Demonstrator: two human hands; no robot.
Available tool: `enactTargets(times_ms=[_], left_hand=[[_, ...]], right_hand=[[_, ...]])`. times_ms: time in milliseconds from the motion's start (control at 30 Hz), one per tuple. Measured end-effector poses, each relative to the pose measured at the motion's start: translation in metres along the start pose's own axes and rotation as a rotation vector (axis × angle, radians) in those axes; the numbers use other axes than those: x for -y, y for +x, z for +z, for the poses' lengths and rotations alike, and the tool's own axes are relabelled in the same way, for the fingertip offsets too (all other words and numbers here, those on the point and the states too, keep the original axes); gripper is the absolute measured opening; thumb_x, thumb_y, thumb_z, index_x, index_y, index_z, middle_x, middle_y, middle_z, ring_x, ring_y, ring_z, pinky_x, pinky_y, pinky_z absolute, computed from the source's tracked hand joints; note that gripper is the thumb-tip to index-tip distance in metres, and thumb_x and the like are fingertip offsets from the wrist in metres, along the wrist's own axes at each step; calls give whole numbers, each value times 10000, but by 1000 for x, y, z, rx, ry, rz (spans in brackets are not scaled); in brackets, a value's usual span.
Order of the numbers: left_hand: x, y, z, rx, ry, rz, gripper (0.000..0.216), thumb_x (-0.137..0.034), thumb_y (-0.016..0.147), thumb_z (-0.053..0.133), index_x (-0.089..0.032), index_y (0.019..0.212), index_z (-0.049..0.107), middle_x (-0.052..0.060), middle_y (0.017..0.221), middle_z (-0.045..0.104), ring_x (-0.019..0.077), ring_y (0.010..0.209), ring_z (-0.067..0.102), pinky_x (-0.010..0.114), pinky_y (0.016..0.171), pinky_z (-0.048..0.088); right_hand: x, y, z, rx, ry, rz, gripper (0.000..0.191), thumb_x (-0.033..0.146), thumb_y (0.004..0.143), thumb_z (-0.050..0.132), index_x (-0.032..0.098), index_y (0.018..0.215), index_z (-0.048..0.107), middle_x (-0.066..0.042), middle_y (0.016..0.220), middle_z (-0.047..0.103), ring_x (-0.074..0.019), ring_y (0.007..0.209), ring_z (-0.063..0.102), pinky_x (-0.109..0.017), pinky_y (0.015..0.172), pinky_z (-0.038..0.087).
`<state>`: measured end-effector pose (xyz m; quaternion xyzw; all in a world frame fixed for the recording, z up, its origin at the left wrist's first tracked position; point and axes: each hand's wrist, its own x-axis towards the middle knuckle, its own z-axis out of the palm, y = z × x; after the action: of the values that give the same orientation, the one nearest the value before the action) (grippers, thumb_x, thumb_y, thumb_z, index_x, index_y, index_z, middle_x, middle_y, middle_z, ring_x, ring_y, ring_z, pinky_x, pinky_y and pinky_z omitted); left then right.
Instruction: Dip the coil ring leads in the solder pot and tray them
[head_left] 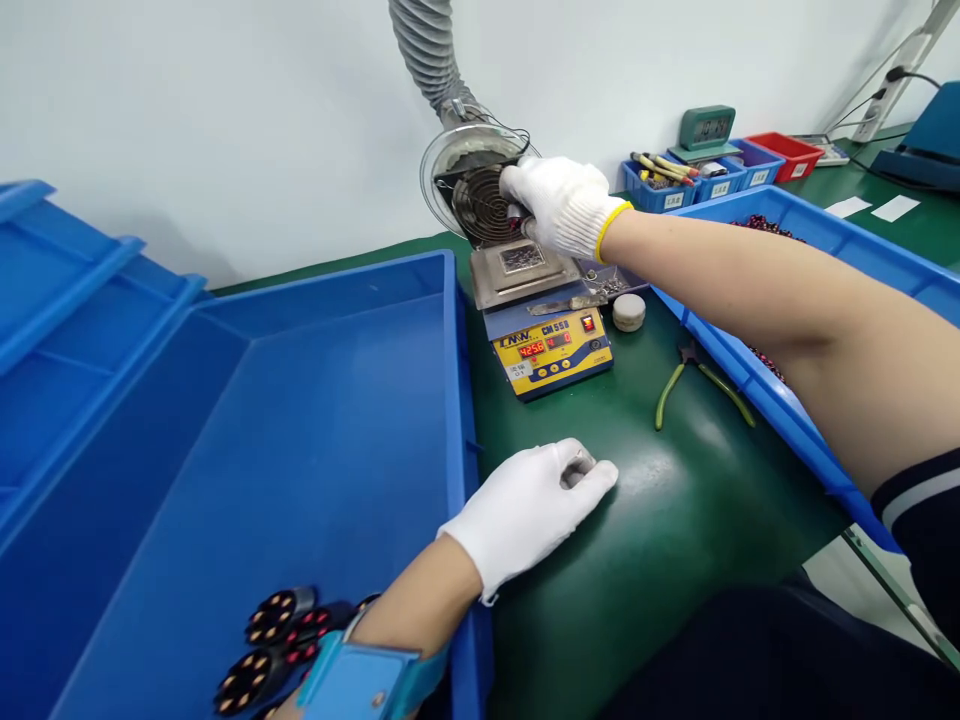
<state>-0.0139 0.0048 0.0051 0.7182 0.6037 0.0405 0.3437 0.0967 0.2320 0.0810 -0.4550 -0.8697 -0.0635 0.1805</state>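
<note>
My right hand (564, 205), in a white glove, reaches out over the square solder pot (521, 262) of the blue and yellow machine (551, 350). Its fingers are closed on a small dark part with a red tip, held just in front of the fume extractor's round grille (480, 205). My left hand (532, 505), also gloved, rests on the green mat (660, 520) near the front with its fingers curled in a loose pinch; a small grey thing shows at the fingertips, too small to name.
A large blue tray (300, 420) at left holds a few round black parts with copper windings (270, 645) at its near corner. Another blue tray (810, 240) at right holds dark red parts. Green-handled cutters (697, 385), a round tin (628, 312) and small bins (712, 175) lie beyond.
</note>
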Motion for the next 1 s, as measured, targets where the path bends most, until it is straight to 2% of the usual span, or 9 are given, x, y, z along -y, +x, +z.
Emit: enactTargets(times_ms=[133, 300, 533, 667, 733, 833, 933, 1000], left_hand=[[3, 0, 1, 39, 46, 5, 407, -560, 851, 474, -221, 859, 700, 50, 793, 717, 241, 726, 650, 317, 619, 435], [6, -1, 5, 31, 65, 25, 428, -561, 846, 479, -217, 924, 723, 77, 863, 743, 270, 792, 680, 338, 675, 467], [10, 0, 7, 24, 70, 39, 434, -577, 838, 487, -229, 937, 726, 78, 885, 748, 278, 815, 692, 347, 693, 485], [11, 1, 10, -22, -23, 52, 405, -563, 820, 541, -226, 950, 724, 68, 872, 746, 264, 806, 692, 348, 714, 506], [11, 1, 10, -117, -140, 42, 414, -542, 805, 589, -212, 1024, 706, 65, 901, 742, 248, 820, 688, 350, 750, 519], [8, 2, 5, -368, -425, 7, 475, -509, 789, 652, -173, 1124, 656, 77, 970, 730, 220, 870, 683, 351, 826, 527], [8, 6, -3, -632, -774, 3, 533, -456, 759, 716, -133, 1170, 614, 108, 1065, 710, 205, 915, 687, 343, 836, 543], [9, 9, -8, -754, -951, 3, 590, -404, 735, 751, -119, 1222, 577, 123, 1096, 701, 201, 913, 695, 327, 789, 565]], right_hand=[[10, 16, 11, 37, -125, -54, 389, 120, 814, 551, 174, 1198, 578, -143, 1238, 589, -325, 1108, 580, -486, 892, 478], [23, 19, 15, 137, -278, -80, 444, 65, 792, 554, 111, 1234, 564, -171, 1238, 595, -367, 1091, 595, -494, 835, 516], [26, 25, 21, 115, -327, -108, 475, 40, 758, 543, 137, 1221, 587, -166, 1201, 610, -359, 1046, 613, -497, 803, 515], [30, 23, 10, 103, -304, -87, 488, 26, 737, 553, 148, 1207, 607, -164, 1204, 624, -354, 1037, 620, -492, 809, 511], [32, 20, -1, 85, -271, -59, 468, 62, 753, 563, 170, 1206, 613, -145, 1219, 623, -319, 1047, 619, -461, 836, 503], [34, 9, -16, 30, -191, -54, 427, 198, 779, 563, 198, 1201, 627, -89, 1194, 638, -279, 1068, 619, -424, 844, 494], [40, -13, -19, -64, 29, -95, 357, 345, 795, 558, 230, 1107, 688, -35, 1078, 681, -250, 1032, 634, -401, 821, 494], [48, -33, -14, -58, 244, -116, 330, 396, 780, 614, 247, 1055, 720, -22, 1016, 706, -234, 973, 653, -378, 811, 508]])
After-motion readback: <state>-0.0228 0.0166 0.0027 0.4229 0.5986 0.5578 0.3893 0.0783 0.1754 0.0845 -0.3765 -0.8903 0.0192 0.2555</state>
